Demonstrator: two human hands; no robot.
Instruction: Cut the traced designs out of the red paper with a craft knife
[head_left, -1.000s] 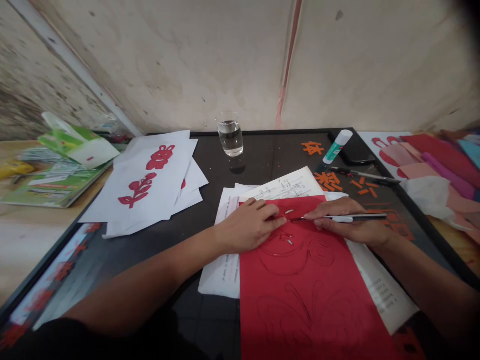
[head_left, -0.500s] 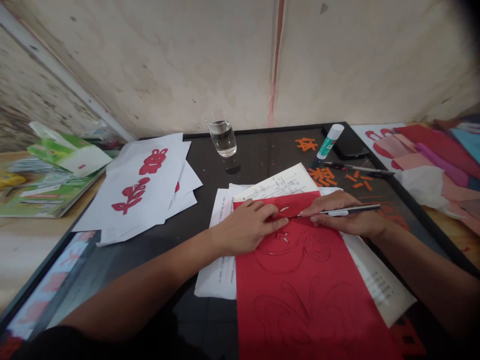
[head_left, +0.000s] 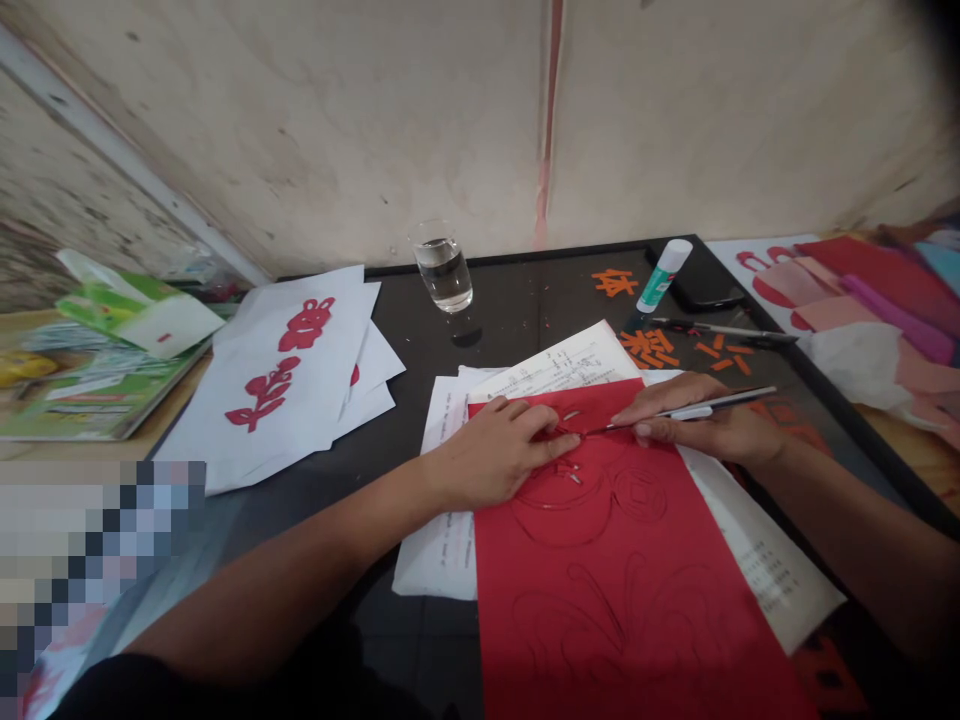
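Observation:
My right hand (head_left: 709, 428) is shut on a slim craft knife (head_left: 697, 408), whose blade tip rests on a red paper sheet (head_left: 622, 590) near the top of the sheet. My left hand (head_left: 495, 450) lies flat on that sheet's upper left, its fingertips close to the blade tip. Pencilled curved outlines cover the red paper, and small slits are cut near both hands. Printed white papers (head_left: 555, 368) lie under the sheet and stick out around it.
The black desk mat (head_left: 525, 290) holds a water glass (head_left: 442, 268), a glue stick (head_left: 664, 275), a phone (head_left: 709, 295), a pen (head_left: 720, 328) and orange paper characters (head_left: 649, 348). White sheets with red cut-outs (head_left: 300, 350) lie left. Coloured paper (head_left: 885, 300) lies right.
The knife handle has swung from nearly level to slanting up toward the right. My left hand stays on the sheet, and the whole view has shifted slightly.

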